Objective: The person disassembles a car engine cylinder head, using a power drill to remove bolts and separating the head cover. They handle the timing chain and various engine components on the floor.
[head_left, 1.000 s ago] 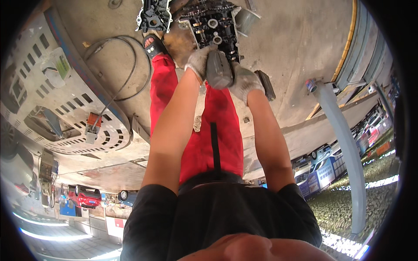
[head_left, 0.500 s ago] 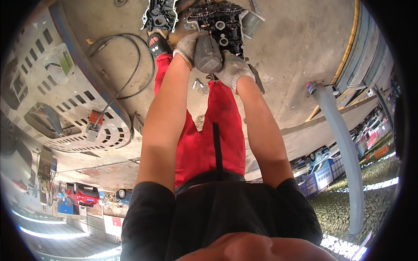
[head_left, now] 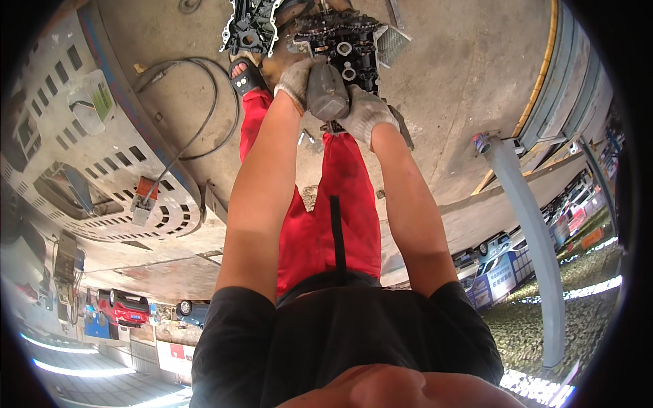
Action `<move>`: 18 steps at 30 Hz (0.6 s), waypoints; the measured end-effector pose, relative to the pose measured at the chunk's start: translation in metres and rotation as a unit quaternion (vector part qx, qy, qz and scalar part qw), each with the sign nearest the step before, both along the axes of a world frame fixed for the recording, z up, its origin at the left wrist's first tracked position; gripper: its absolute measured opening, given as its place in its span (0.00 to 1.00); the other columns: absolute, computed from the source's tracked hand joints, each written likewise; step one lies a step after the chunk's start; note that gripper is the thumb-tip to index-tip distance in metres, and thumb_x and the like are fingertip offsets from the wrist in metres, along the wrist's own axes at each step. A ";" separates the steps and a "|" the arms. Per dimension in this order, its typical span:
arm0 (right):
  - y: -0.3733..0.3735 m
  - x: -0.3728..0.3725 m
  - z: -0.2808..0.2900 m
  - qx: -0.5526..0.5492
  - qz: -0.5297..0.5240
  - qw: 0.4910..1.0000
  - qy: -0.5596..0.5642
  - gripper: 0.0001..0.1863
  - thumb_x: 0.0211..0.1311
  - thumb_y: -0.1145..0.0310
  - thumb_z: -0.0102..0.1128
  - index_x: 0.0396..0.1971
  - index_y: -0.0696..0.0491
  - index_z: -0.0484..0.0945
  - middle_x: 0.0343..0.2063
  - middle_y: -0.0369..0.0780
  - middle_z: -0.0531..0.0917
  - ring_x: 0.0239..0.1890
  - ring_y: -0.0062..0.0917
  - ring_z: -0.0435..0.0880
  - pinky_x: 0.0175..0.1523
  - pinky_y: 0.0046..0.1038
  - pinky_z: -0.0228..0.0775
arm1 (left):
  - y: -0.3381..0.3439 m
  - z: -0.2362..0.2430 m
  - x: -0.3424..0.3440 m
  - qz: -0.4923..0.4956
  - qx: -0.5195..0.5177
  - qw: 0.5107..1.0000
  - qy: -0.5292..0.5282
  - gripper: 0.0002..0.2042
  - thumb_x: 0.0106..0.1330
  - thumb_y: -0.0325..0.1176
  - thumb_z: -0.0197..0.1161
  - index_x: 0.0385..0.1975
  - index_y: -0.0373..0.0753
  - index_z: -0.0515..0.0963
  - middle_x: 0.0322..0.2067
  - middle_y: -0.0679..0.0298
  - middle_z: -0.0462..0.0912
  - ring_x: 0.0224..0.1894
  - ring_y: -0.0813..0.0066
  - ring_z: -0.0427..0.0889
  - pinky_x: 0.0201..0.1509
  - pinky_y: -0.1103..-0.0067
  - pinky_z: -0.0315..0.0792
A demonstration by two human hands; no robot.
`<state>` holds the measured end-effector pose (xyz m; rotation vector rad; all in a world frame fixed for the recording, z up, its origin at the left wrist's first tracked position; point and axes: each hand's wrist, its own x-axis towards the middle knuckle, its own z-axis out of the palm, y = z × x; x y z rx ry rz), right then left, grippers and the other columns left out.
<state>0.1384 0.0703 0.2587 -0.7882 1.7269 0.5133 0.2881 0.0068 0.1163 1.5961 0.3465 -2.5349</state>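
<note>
In a pale knitted work glove, my left hand (head_left: pixel 295 83) is closed against the left side of a grey power tool (head_left: pixel 328 94) with a rounded housing. My right hand (head_left: pixel 368 113), gloved the same way, grips that tool low on its right side. Most of the right fingers are hidden behind the housing. The tool's front end points at a dark, oily engine (head_left: pixel 360 51) on the floor, but where it meets the engine is hidden. Beside my right wrist a dark flat part (head_left: pixel 401 128) shows.
A silver-and-black engine cover (head_left: pixel 252 27) lies by my left foot. At left stand a perforated metal platform (head_left: pixel 115 153) and a looped black cable (head_left: pixel 216 88). A grey post (head_left: pixel 527 197) rises at right. Two small metal pieces (head_left: pixel 306 136) lie between my legs.
The engine and floor sit slightly lower in the picture. My hands have shifted a little with the power tool, and both keep their hold on it.
</note>
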 end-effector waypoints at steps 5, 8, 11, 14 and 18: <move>-0.032 -0.008 0.039 0.054 0.012 0.998 0.000 0.33 0.68 0.52 0.66 0.67 0.53 0.73 0.60 0.53 0.86 0.65 0.48 0.84 0.70 0.44 0.77 | 0.010 0.002 0.004 0.005 0.039 0.998 0.039 0.12 0.77 0.40 0.67 0.50 0.40 0.84 0.39 0.58 0.89 0.37 0.59 0.90 0.43 0.62 0.88; -0.017 -0.014 0.047 0.039 0.018 0.999 -0.001 0.32 0.67 0.56 0.67 0.68 0.52 0.72 0.61 0.51 0.85 0.67 0.47 0.83 0.71 0.44 0.77 | 0.013 0.030 -0.007 0.039 0.041 0.998 0.030 0.10 0.74 0.38 0.70 0.46 0.39 0.85 0.37 0.58 0.90 0.34 0.60 0.90 0.39 0.63 0.87; -0.006 -0.015 0.050 0.000 -0.011 1.000 -0.007 0.34 0.66 0.52 0.69 0.67 0.52 0.72 0.60 0.51 0.86 0.66 0.47 0.84 0.69 0.43 0.78 | 0.017 0.030 -0.017 0.042 0.034 0.998 0.019 0.09 0.72 0.36 0.73 0.44 0.39 0.85 0.35 0.59 0.90 0.32 0.61 0.90 0.36 0.64 0.86; 0.018 -0.018 0.032 -0.021 -0.035 0.999 0.000 0.36 0.65 0.48 0.70 0.67 0.51 0.73 0.60 0.52 0.86 0.65 0.48 0.84 0.69 0.43 0.78 | 0.016 0.030 -0.025 0.021 0.020 0.999 0.024 0.09 0.71 0.36 0.73 0.43 0.39 0.86 0.35 0.59 0.90 0.31 0.62 0.90 0.35 0.65 0.87; 0.024 -0.022 0.015 -0.030 -0.025 0.999 0.017 0.37 0.64 0.45 0.72 0.67 0.50 0.74 0.59 0.53 0.86 0.63 0.49 0.84 0.68 0.43 0.78 | 0.007 0.030 -0.035 -0.009 0.013 1.000 0.002 0.09 0.71 0.35 0.73 0.43 0.37 0.86 0.36 0.57 0.91 0.32 0.61 0.90 0.36 0.65 0.88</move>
